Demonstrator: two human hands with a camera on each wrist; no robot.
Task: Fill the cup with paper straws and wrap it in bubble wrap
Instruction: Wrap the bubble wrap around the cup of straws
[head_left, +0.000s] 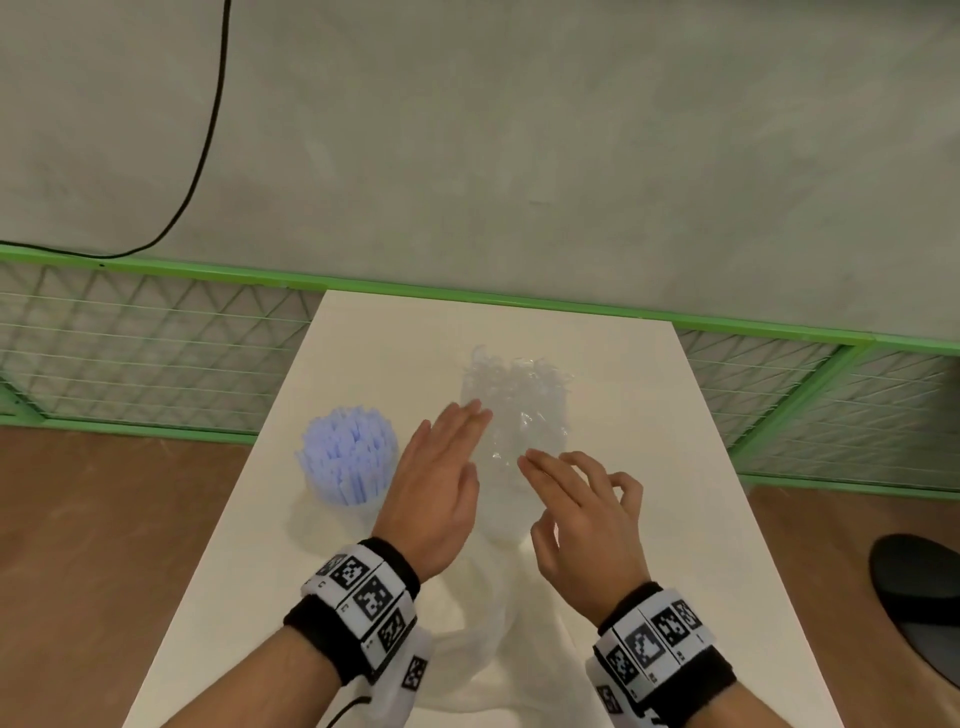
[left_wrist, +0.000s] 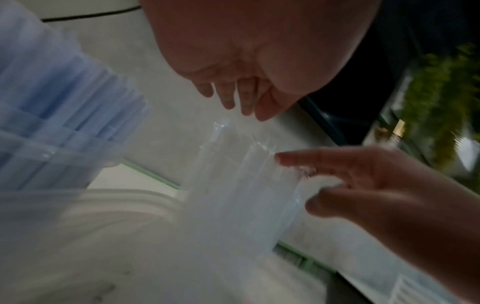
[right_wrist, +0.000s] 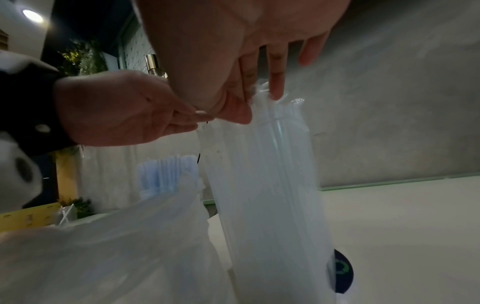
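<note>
A tall bundle in clear bubble wrap (head_left: 519, 415) stands upright at the table's middle; pale straws show through it in the right wrist view (right_wrist: 267, 185). My left hand (head_left: 467, 436) is flat with straight fingers against the bundle's left side. My right hand (head_left: 535, 493) reaches from the near right, its relaxed fingertips (right_wrist: 276, 88) touching the wrap's top edge. A clear cup of blue paper straws (head_left: 348, 457) stands to the left, apart from both hands. In the left wrist view the bundle (left_wrist: 241, 195) sits between my two hands.
A loose white plastic sheet (head_left: 483, 649) lies on the white table (head_left: 649, 519) between my wrists. A green mesh fence (head_left: 156, 353) runs behind the table. A black cable (head_left: 208, 130) crosses the grey floor. A dark rounded object (head_left: 914, 597) sits at the right.
</note>
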